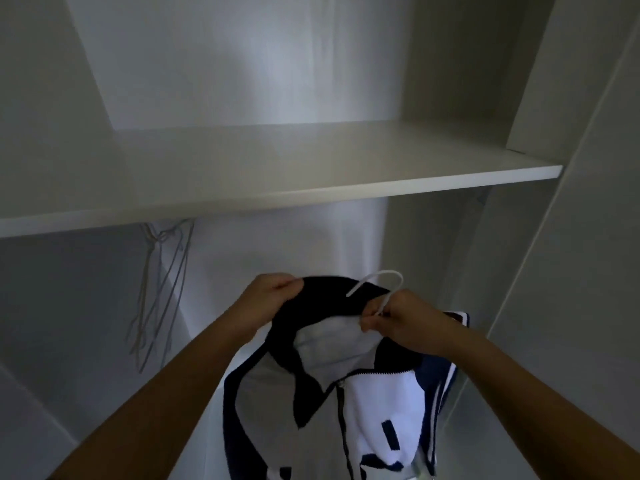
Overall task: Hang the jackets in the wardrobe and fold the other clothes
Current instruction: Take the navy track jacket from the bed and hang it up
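Below the shelf (277, 188), at six o'clock, the left hand (266, 299) pinches the jacket (363, 393) collar; the right hand (398, 320) grips the hanger (384, 282) neck.

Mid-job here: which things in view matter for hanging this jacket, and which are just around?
In the job: navy-and-white jacket; white hanger; left hand gripping the collar; right hand pinching the hanger's neck.
Just around: spare wire hangers at left; shelf above.

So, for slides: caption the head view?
Left hand and right hand hold a zip jacket on a white hanger at the wardrobe.
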Action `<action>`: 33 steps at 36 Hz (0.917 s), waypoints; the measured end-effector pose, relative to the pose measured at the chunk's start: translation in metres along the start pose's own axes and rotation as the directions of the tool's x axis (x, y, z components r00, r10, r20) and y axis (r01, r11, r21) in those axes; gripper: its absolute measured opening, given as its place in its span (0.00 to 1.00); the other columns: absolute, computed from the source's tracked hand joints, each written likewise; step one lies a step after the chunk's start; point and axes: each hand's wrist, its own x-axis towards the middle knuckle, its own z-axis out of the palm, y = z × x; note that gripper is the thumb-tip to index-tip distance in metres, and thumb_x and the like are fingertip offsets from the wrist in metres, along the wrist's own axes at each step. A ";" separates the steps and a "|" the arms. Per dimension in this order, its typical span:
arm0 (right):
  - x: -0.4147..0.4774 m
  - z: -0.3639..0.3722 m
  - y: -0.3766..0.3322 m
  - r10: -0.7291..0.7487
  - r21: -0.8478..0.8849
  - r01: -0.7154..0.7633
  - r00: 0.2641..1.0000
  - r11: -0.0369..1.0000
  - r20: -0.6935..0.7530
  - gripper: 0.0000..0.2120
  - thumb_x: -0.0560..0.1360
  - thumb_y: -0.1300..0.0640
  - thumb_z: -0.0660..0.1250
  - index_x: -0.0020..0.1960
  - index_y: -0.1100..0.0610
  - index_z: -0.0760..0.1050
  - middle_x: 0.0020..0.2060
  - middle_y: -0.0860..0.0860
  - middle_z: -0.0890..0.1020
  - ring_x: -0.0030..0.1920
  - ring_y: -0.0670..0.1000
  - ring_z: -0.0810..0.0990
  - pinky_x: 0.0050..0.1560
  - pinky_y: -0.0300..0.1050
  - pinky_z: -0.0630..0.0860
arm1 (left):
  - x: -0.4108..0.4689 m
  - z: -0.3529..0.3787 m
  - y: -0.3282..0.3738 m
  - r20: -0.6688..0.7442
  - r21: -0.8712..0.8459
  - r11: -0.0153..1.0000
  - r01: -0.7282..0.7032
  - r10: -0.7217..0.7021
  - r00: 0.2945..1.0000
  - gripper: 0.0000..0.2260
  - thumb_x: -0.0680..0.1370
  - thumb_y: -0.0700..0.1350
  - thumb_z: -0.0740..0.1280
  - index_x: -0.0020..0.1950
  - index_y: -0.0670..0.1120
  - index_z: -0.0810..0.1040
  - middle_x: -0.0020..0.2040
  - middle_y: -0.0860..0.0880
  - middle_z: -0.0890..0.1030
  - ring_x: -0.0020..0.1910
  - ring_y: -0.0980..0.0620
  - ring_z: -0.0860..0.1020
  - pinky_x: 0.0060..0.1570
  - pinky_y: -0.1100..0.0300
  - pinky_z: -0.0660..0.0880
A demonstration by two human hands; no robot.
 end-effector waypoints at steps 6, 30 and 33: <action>-0.008 -0.009 0.008 0.017 -0.036 -0.017 1.000 0.999 -0.008 0.08 0.77 0.60 0.66 0.42 0.59 0.82 0.31 0.41 0.77 0.33 0.35 0.75 0.38 0.28 0.68 | 0.003 0.002 0.007 0.019 -0.132 0.970 0.206 -0.205 0.978 0.13 0.81 0.48 0.62 0.41 0.42 0.77 0.37 0.46 0.79 0.33 0.52 0.78 0.34 0.61 0.75; 0.106 -0.051 0.086 0.198 0.223 -0.140 0.944 0.965 -0.263 0.15 0.78 0.59 0.65 0.38 0.68 0.77 0.22 0.41 0.78 0.24 0.39 0.72 0.34 0.28 0.69 | 0.130 0.012 -0.055 0.083 0.607 0.723 -0.331 0.357 0.931 0.27 0.75 0.59 0.55 0.43 0.35 0.78 0.37 0.42 0.81 0.35 0.51 0.78 0.36 0.61 0.72; 0.119 -0.049 0.097 0.154 0.270 -0.058 0.923 0.961 -0.352 0.15 0.77 0.59 0.67 0.35 0.68 0.77 0.20 0.41 0.76 0.24 0.39 0.72 0.33 0.28 0.68 | 0.147 0.008 -0.054 0.053 0.619 0.715 -0.325 0.376 0.925 0.24 0.76 0.56 0.56 0.44 0.35 0.79 0.38 0.41 0.82 0.36 0.50 0.79 0.39 0.57 0.74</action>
